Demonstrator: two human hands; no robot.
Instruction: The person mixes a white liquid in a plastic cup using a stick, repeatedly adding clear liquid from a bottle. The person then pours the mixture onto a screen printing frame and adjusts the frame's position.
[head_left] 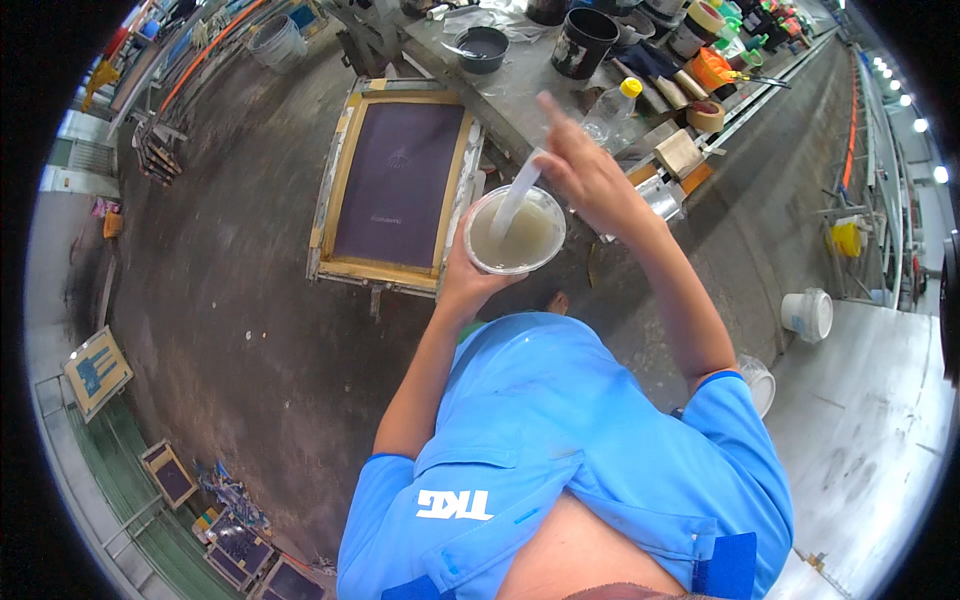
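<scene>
My left hand is wrapped round the side of a clear plastic tub, holding it up in front of me. Inside it is a cloudy grey-beige liquid. A flat, whitish plastic strip dips into the liquid, leaning toward the upper right. Its top end is pinched between the thumb and fingers of my right hand, with the index finger pointing outward. How deep the strip's lower end goes is hidden by the murky liquid. Just beyond the tub, to the left, a printing screen with a dark mesh and taped frame stands tilted.
A grey worktable ahead carries a black bucket, a dark bowl, a yellow-capped clear bottle and a tape roll. White buckets stand at right. More framed screens lean at far left.
</scene>
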